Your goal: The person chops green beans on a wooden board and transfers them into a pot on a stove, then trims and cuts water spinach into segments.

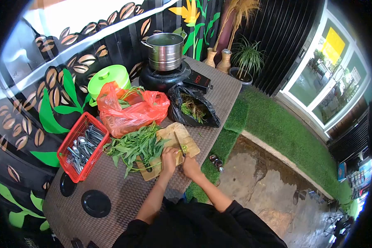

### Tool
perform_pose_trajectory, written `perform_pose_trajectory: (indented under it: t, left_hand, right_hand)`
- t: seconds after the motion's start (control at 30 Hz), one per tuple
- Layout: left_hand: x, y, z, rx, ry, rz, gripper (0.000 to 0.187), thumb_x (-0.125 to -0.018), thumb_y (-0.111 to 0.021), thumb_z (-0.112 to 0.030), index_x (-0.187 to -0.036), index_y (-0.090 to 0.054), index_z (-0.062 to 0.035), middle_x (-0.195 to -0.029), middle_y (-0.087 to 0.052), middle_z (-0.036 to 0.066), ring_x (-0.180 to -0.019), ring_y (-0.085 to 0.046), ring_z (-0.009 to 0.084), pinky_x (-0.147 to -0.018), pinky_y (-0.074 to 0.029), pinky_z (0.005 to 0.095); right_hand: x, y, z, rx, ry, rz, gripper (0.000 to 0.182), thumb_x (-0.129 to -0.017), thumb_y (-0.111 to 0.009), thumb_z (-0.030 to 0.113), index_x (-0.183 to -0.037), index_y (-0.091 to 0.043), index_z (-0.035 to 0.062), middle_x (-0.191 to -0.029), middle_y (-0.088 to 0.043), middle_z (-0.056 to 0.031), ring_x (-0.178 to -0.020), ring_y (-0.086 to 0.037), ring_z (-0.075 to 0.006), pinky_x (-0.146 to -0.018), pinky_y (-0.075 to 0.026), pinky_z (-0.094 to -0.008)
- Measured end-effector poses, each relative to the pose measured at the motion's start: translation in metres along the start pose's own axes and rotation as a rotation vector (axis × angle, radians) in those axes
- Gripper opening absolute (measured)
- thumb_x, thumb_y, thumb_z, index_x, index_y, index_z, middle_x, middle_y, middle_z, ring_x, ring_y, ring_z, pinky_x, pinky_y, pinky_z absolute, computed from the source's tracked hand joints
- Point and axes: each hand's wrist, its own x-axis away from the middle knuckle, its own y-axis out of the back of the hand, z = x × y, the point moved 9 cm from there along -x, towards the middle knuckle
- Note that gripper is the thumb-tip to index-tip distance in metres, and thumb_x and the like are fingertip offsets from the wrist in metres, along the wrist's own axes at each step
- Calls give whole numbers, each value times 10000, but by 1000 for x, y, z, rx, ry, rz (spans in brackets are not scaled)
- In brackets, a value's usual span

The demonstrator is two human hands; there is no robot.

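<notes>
A wooden cutting board (191, 144) lies near the table's front edge, tilted across my view. Long leafy greens (138, 144) are heaped over its left part and onto the table. My left hand (169, 159) is closed on the stems of the greens at the middle of the board. Close beside it, my right hand (190, 166) grips a knife (178, 141), its blade pointing away from me over the board. A few short cut green pieces (184, 147) lie by the blade. The fingers partly hide the stems and the knife's handle.
Behind the board stand a red plastic bag (130, 113) and a black bag (211, 120) of plant trimmings. A red basket (62, 155) of cutlery, black plates (96, 203), a lime-green lidded container (109, 78) and a steel pot (165, 56) on a stove (153, 78) share the table.
</notes>
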Motion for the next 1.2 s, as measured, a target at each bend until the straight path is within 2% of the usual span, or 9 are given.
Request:
perform_pose_trajectory:
  t: [0.1,0.27,0.43,0.6,0.8,0.93,1.03,1.13,1.2]
  left_hand:
    - [-1,1,-2,-35,-48,-27,123,-740,-560,34,-823,-649,16,-826,-591,150,-849,-537,322,-759,-439,394]
    - [1,-1,-3,-29,-27,-14,118,-747,-552,29,-818,-645,13,-835,-591,149,-856,-531,321,-762,-436,392]
    - [-1,-1,1,-48,-46,-25,110,-750,-557,27,-819,-640,8,-838,-590,142,-862,-524,317,-778,-430,388]
    - [2,-1,2,-29,-15,-7,105,-743,-570,29,-826,-632,10,-844,-589,137,-872,-518,317,-785,-428,391]
    - [0,-1,4,-23,-23,0,95,-745,-573,24,-822,-629,22,-850,-592,139,-880,-518,309,-774,-436,389]
    - [2,0,-1,-32,-28,11,88,-751,-569,15,-817,-627,23,-859,-596,140,-876,-519,308,-772,-434,390]
    - [3,1,2,-45,-27,4,87,-761,-560,4,-813,-628,20,-861,-600,141,-867,-521,308,-769,-435,388]
    - [1,0,5,-42,-8,28,93,-774,-558,-15,-821,-631,19,-860,-605,139,-872,-523,304,-768,-437,384]
    - [1,0,1,-47,-49,71,103,-787,-552,-26,-831,-632,22,-842,-605,139,-870,-524,304,-769,-438,383]
  right_hand:
    - [-2,-10,1,-2,-37,13,361,-934,-389,319,-1032,-428,-26,-868,-593,-323,-838,-595,-467,-719,-481,-530]
    - [-18,-6,0,1,34,-9,365,-932,-388,334,-1081,-400,1,-871,-602,-306,-821,-602,-461,-734,-476,-536]
    - [-9,-22,1,57,-30,-20,354,-936,-380,327,-1089,-390,8,-820,-607,-289,-794,-606,-454,-700,-484,-527]
    - [-25,-4,5,-20,123,-28,359,-940,-381,324,-1018,-437,-22,-833,-599,-310,-797,-595,-465,-690,-482,-524]
    - [-6,-14,3,-5,-12,-33,380,-933,-393,338,-1037,-431,-26,-819,-599,-307,-800,-593,-469,-693,-477,-531]
    - [-16,-13,3,-18,53,-25,383,-933,-389,337,-1050,-425,-26,-830,-599,-314,-800,-596,-464,-699,-479,-531]
    - [-4,-21,-1,16,5,-39,384,-935,-381,336,-1070,-422,-21,-798,-608,-297,-767,-609,-448,-676,-487,-521]
    - [-7,-21,1,68,41,-94,458,-931,-388,340,-1199,-371,-32,-738,-619,-257,-714,-624,-422,-640,-501,-499]
    - [-9,-18,-1,76,45,-75,471,-931,-389,341,-1214,-361,-34,-734,-619,-254,-712,-625,-419,-635,-502,-496]
